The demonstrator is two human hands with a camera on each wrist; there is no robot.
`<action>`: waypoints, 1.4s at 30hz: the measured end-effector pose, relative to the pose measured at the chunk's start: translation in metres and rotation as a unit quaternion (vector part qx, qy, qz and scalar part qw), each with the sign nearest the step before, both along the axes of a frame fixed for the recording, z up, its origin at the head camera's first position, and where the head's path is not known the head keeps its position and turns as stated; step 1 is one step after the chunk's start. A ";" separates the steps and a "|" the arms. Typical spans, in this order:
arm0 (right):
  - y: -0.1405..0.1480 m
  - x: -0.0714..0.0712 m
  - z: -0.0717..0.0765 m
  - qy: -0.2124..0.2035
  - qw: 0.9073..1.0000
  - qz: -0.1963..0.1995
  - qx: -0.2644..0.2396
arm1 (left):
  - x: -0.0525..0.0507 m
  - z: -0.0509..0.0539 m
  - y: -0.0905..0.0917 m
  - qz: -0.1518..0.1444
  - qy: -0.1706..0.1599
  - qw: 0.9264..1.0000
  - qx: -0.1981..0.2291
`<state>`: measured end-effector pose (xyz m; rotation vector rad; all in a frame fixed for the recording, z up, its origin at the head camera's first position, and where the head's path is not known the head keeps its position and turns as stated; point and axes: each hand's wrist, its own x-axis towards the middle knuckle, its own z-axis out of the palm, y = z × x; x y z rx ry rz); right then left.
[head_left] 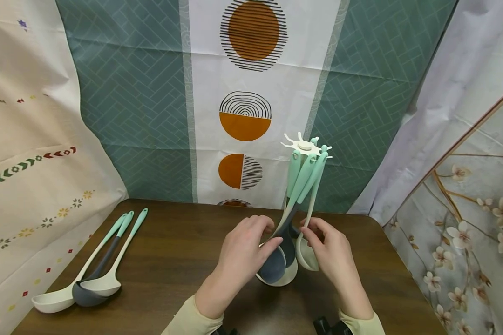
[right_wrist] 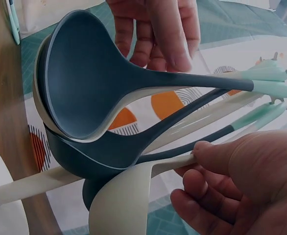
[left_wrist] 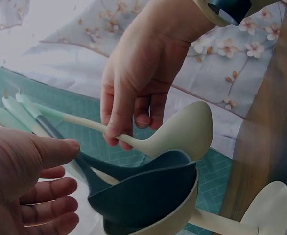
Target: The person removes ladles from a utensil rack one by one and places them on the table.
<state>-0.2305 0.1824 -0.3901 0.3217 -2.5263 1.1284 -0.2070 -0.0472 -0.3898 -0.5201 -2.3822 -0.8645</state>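
A white rack with a hooked top (head_left: pixel 304 146) and round base (head_left: pixel 290 276) holds several hanging ladles with mint handle ends. My right hand (head_left: pixel 333 251) pinches the stem of a cream ladle (head_left: pixel 307 257) at the rack's right side, thumb against fingers (left_wrist: pixel 141 68). At the left, my left hand (head_left: pixel 243 249) is beside a dark ladle (head_left: pixel 272 266), fingers loosely bent and spread from the thumb. Its thumb lies close to the dark stem in the left wrist view; contact is unclear. Dark and cream bowls (right_wrist: pixel 82 73) nest together there.
Two cream ladles (head_left: pixel 53 301) and a dark one (head_left: pixel 88 298) lie on the wooden table (head_left: pixel 172 260) at the left. A patterned cloth (head_left: pixel 151 93) hangs behind the table, with a floral curtain (head_left: pixel 478 223) on the right.
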 end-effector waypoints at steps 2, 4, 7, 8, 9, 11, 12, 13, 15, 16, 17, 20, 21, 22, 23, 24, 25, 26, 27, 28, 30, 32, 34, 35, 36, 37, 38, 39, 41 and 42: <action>0.000 0.000 0.000 0.004 1.000 0.001 0.001 | -0.001 0.000 0.003 0.004 0.004 1.000 0.000; 0.000 0.000 0.000 0.006 1.000 0.002 0.001 | -0.002 -0.001 0.005 0.009 0.008 1.000 -0.002; -0.001 0.000 0.000 0.007 1.000 0.003 0.002 | -0.003 -0.003 0.006 0.013 0.019 1.000 -0.005; -0.001 0.001 0.000 0.007 1.000 0.003 0.003 | -0.004 -0.004 0.007 0.014 0.022 1.000 -0.006; -0.001 0.001 0.001 0.007 1.000 0.004 0.004 | -0.004 -0.005 0.007 0.015 0.026 1.000 -0.007; -0.002 0.001 0.001 0.008 1.000 0.007 0.005 | -0.006 -0.007 0.007 0.018 0.032 0.999 -0.008; -0.002 0.001 0.001 0.008 1.000 0.009 0.006 | -0.006 -0.007 0.007 0.020 0.034 0.999 -0.009; -0.002 0.001 0.001 0.009 1.000 0.011 0.006 | -0.007 -0.008 0.007 0.022 0.036 0.999 -0.010; -0.003 0.002 0.001 0.010 1.000 0.015 0.007 | -0.008 -0.009 0.007 0.026 0.040 0.999 -0.011; -0.003 0.002 0.001 0.011 1.000 0.016 0.007 | -0.009 -0.010 0.007 0.028 0.042 0.999 -0.013; -0.004 0.002 0.001 0.012 1.000 0.016 0.006 | -0.009 -0.010 0.006 0.030 0.044 0.998 -0.014; -0.005 0.003 0.001 0.018 1.000 0.019 0.005 | -0.011 -0.011 0.005 0.036 0.050 0.998 -0.016; -0.005 0.004 0.000 0.020 1.000 0.020 0.005 | -0.011 -0.011 0.005 0.038 0.053 0.998 -0.017; -0.006 0.004 0.000 0.022 1.000 0.021 0.004 | -0.011 -0.011 0.005 0.039 0.056 0.997 -0.019; -0.006 0.004 0.000 0.025 0.999 0.023 0.004 | -0.011 -0.011 0.004 0.041 0.060 0.997 -0.020; -0.006 0.005 0.000 0.027 0.999 0.025 0.005 | -0.011 -0.011 0.004 0.043 0.064 0.997 -0.021; -0.007 0.005 -0.001 0.029 0.999 0.026 0.005 | -0.010 -0.011 0.004 0.045 0.068 0.996 -0.023; -0.007 0.006 -0.001 0.029 0.999 0.026 0.006 | -0.010 -0.011 0.004 0.046 0.072 0.996 -0.026; -0.007 0.006 -0.001 0.030 0.999 0.026 0.007 | -0.010 -0.011 0.003 0.046 0.075 0.996 -0.028; -0.007 0.007 -0.001 0.031 0.999 0.026 0.008 | -0.010 -0.011 0.003 0.047 0.078 0.995 -0.030; -0.008 0.007 -0.001 0.033 0.999 0.025 0.010 | -0.010 -0.011 0.003 0.048 0.082 0.995 -0.033; -0.008 0.007 -0.001 0.034 0.999 0.024 0.011 | -0.010 -0.011 0.002 0.049 0.085 0.994 -0.036; -0.008 0.008 -0.001 0.035 0.999 0.023 0.012 | -0.011 -0.012 0.002 0.050 0.087 0.994 -0.036; -0.008 0.008 -0.001 0.034 0.999 0.023 0.013 | -0.011 -0.012 0.002 0.050 0.087 0.994 -0.036; -0.008 0.008 -0.001 0.033 0.999 0.023 0.013 | -0.011 -0.012 0.002 0.050 0.088 0.994 -0.035; -0.008 0.008 -0.001 0.032 0.999 0.023 0.014 | -0.011 -0.012 0.002 0.050 0.088 0.994 -0.035; -0.008 0.008 -0.001 0.032 0.999 0.024 0.014 | -0.011 -0.012 0.002 0.049 0.088 0.994 -0.035; -0.008 0.008 -0.001 0.031 0.999 0.024 0.013 | -0.011 -0.011 0.002 0.049 0.088 0.994 -0.035; -0.009 0.008 -0.001 0.030 0.999 0.025 0.013 | -0.011 -0.011 0.001 0.050 0.089 0.994 -0.036; -0.009 0.007 -0.001 0.030 0.999 0.026 0.013 | -0.011 -0.011 0.001 0.051 0.090 0.994 -0.037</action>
